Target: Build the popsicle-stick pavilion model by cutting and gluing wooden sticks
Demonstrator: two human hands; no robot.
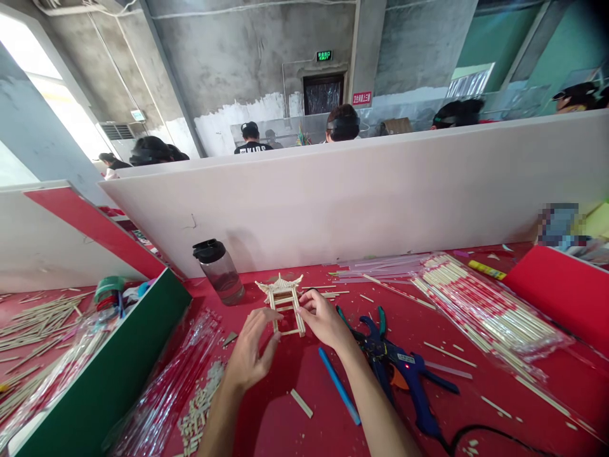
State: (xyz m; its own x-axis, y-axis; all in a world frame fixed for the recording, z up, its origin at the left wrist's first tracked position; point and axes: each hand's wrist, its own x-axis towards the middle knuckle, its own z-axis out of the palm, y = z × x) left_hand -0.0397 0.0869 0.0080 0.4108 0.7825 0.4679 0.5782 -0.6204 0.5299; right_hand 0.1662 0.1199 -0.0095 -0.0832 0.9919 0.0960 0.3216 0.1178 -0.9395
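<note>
Steadying the pale, roofed, wooden-stick frame, central on the flat red surface, seems the step. Left hand and right hand flank it, grip unclear; the next move calls for light pressure.

On the table, the stick model stands between my left hand and right hand; bottle behind it, leftward; glue gun right of my forearm; sticks, apparently bagged, beyond.

One left hand and one right hand flanked one stick model. One bottle stood farther left; one glue gun and one blue rod lay right.
</note>
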